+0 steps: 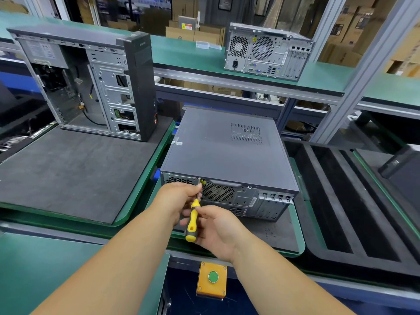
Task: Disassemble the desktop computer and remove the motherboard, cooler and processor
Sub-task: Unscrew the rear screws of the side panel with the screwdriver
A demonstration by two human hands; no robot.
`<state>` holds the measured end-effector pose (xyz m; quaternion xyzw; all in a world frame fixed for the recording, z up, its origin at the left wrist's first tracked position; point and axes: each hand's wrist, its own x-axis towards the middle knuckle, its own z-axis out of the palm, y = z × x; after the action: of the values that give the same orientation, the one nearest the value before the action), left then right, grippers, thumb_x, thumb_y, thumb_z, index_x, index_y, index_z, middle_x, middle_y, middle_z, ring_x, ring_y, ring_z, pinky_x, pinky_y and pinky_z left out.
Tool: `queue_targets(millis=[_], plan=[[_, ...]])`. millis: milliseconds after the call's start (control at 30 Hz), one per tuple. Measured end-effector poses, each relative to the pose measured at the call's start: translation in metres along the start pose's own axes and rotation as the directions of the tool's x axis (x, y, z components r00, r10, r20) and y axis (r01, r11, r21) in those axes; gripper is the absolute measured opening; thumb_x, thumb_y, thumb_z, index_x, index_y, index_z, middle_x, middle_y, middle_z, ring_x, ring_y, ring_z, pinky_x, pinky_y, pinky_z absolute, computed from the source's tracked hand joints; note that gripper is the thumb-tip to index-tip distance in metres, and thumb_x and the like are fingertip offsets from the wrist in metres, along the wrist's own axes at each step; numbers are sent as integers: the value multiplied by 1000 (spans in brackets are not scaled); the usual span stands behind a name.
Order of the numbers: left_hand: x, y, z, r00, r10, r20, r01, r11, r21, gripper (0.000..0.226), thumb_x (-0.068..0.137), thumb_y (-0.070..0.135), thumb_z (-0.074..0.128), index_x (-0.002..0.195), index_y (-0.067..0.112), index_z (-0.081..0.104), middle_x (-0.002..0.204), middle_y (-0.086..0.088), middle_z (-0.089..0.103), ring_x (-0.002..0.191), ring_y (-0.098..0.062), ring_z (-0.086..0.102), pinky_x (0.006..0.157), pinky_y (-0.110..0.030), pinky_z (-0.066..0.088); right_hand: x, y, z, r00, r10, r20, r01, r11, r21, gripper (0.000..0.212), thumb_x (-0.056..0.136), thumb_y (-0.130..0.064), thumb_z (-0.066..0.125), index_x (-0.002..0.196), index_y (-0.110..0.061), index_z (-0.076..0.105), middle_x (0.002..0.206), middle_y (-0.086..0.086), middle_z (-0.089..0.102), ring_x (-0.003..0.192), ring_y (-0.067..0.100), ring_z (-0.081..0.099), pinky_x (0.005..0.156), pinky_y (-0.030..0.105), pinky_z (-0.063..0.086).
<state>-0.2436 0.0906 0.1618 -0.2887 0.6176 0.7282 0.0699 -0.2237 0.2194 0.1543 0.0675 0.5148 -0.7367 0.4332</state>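
Closed grey metal desktop case [223,146]: right hand [219,228] grips yellow-black screwdriver [192,220], left hand [179,198] pinches shaft at rear-panel screw [199,178], 11 o'clock; cover-removal step, next needs steady turning.

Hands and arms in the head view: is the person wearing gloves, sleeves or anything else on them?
No. The left hand and right hand are bare, without gloves. Both forearms are bare as far as the frame shows; no sleeve, watch, ring or strap is visible.
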Motion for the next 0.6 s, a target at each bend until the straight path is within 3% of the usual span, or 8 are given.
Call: queue_targets(millis=[133, 267, 467, 600], plan=[[0, 0, 1, 1000, -21, 21, 21, 1000, -8, 15, 93, 18, 62, 91, 6, 70, 72, -4, 65, 63, -15, 58, 43, -22, 43, 0, 0, -1, 1000, -15, -17, 15, 999, -48, 23, 98, -18, 48, 108, -5, 65, 87, 10, 73, 69, 15, 68, 64, 27, 51], [2, 3, 3, 993, -92, 76, 96, 994, -46, 19, 97, 19, 54, 87, 8, 67, 71, -2, 62, 63, -12, 56, 59, -27, 43, 3, 2, 2, 997, -47, -54, 42, 996, -82, 13, 96, -16, 58, 105, -9, 63, 83, 7, 72, 65, 10, 68, 58, 22, 50], [11, 2, -2, 977, -135, 163, 172, 955, -241, 39, 100, 32, 47, 105, -3, 65, 85, -10, 69, 72, -18, 64, 66, -26, 51, 7, 5, 8, 992, -68, -103, 54, 990, -132, 12, 91, -22, 66, 98, -12, 65, 77, 3, 70, 70, 13, 61, 58, 21, 48], [16, 3, -4, 967, -136, 217, 186, 955, -232, 44, 98, 39, 49, 104, -1, 67, 89, -11, 73, 75, -18, 69, 66, -28, 53, 8, 6, 5, 989, -66, -131, 44, 985, -164, 14, 89, -27, 70, 93, -16, 62, 66, -1, 63, 58, 10, 53, 49, 19, 37]])
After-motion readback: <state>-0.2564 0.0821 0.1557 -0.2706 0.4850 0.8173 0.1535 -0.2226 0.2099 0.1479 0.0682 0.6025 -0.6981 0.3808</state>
